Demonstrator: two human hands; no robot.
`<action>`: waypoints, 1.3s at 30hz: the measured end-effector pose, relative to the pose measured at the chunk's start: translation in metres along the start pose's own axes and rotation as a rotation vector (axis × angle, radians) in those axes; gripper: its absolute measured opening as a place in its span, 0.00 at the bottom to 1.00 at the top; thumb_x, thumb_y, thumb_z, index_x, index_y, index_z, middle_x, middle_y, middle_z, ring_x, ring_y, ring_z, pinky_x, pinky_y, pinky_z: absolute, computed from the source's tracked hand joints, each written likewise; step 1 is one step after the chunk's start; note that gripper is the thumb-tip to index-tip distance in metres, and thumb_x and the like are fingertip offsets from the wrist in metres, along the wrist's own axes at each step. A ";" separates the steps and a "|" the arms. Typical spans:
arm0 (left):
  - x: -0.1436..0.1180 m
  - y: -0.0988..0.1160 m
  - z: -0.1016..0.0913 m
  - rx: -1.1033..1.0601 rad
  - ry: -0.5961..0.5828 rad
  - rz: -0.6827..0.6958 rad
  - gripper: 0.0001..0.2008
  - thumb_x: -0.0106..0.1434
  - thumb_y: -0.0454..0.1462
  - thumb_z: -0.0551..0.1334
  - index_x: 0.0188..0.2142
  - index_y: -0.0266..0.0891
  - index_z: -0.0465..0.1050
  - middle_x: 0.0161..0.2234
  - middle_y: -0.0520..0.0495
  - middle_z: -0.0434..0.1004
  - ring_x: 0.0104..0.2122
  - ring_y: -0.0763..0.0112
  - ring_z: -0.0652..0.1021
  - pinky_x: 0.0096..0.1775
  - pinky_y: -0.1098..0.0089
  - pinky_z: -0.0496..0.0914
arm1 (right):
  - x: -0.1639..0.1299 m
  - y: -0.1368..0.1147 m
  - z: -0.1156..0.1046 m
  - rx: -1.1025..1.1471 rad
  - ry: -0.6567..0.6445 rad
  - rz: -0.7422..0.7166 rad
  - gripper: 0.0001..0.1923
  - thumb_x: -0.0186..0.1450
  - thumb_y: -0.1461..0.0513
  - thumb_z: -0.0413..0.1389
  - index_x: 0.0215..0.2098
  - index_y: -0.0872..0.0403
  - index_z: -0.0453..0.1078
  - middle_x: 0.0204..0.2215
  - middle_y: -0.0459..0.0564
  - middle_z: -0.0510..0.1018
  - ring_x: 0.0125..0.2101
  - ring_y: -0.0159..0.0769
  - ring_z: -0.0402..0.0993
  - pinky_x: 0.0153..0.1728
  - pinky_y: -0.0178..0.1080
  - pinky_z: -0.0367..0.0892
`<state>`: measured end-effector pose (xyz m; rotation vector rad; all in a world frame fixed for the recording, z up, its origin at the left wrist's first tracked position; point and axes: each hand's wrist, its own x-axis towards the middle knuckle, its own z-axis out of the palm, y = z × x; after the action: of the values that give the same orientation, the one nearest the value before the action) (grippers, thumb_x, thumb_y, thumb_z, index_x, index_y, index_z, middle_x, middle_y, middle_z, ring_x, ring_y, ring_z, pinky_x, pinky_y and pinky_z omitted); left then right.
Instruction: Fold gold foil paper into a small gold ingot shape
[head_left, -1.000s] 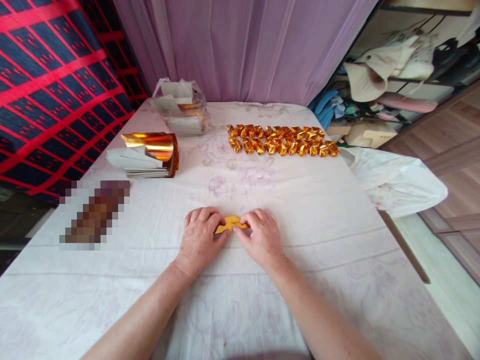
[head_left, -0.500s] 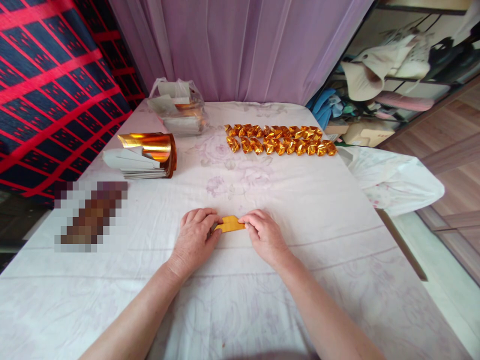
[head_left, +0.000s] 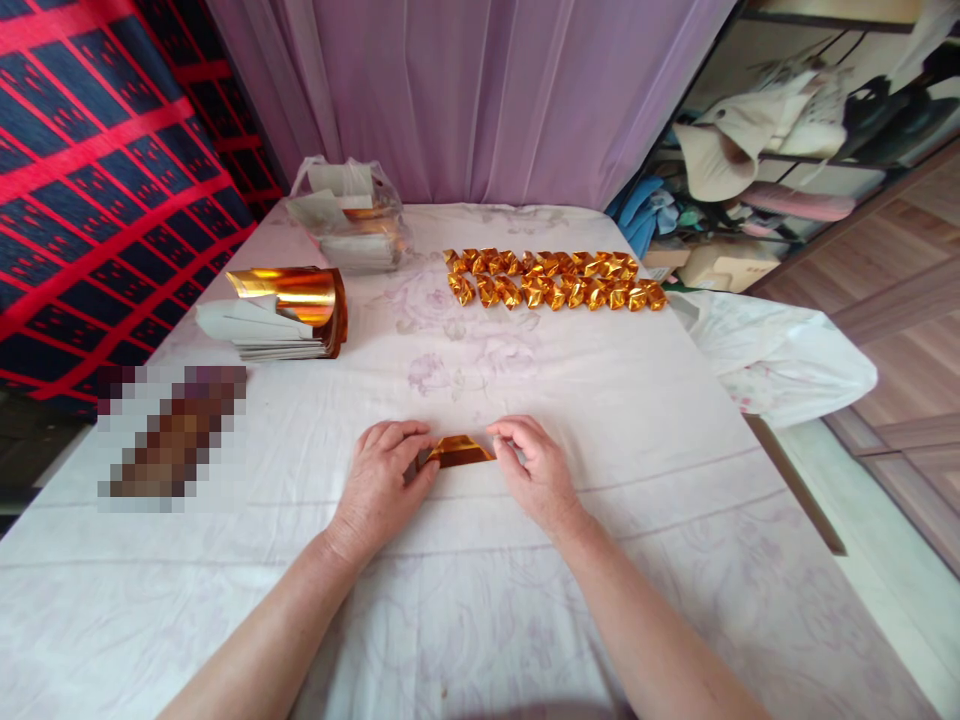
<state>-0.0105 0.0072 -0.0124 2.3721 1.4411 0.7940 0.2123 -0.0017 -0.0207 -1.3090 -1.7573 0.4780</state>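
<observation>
A narrow folded strip of gold foil paper (head_left: 463, 455) lies low over the tablecloth between my two hands, its shiny side showing. My left hand (head_left: 386, 470) is closed on its left end, thumb in front and fingers behind. At the other end, my right hand (head_left: 536, 470) has its thumb and forefinger drawn together at the strip's right corner; the exact contact there is hard to see. Farther back, two rows of folded gold foil pieces (head_left: 555, 280) lie side by side.
On the left stands a curled stack of gold foil sheets (head_left: 300, 300) with pale backs. Behind it is a clear plastic bag (head_left: 352, 215) of more sheets. A blurred-out patch (head_left: 176, 435) covers something at the left. A white bag (head_left: 787, 350) hangs at the table's right edge, beside shelves.
The strip has turned from its matte yellow face to its shiny dark gold face. My right fingers have shifted slightly up and right. The view has moved a little.
</observation>
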 end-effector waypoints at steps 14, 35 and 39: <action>0.001 0.000 -0.002 -0.129 0.058 0.119 0.07 0.65 0.33 0.59 0.38 0.44 0.76 0.39 0.47 0.80 0.40 0.64 0.78 0.45 0.59 0.71 | -0.003 0.002 0.000 -0.078 -0.053 -0.013 0.29 0.56 0.75 0.45 0.50 0.49 0.70 0.44 0.51 0.77 0.44 0.38 0.75 0.45 0.42 0.73; 0.001 -0.014 -0.008 -0.068 -0.028 0.041 0.09 0.69 0.32 0.52 0.39 0.45 0.70 0.48 0.49 0.81 0.54 0.62 0.76 0.57 0.51 0.62 | -0.005 -0.007 -0.006 -0.177 -0.266 -0.315 0.16 0.67 0.71 0.49 0.44 0.50 0.74 0.42 0.50 0.79 0.42 0.36 0.75 0.44 0.41 0.71; 0.004 -0.015 -0.006 -0.014 -0.006 0.043 0.12 0.69 0.32 0.52 0.40 0.45 0.74 0.53 0.45 0.77 0.55 0.59 0.74 0.55 0.49 0.65 | -0.004 -0.014 -0.005 -0.292 -0.242 -0.403 0.12 0.68 0.70 0.52 0.37 0.51 0.76 0.37 0.49 0.79 0.36 0.35 0.74 0.40 0.39 0.69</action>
<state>-0.0237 0.0174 -0.0135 2.4005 1.3827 0.8038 0.2089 -0.0118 -0.0097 -1.0769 -2.2951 0.1577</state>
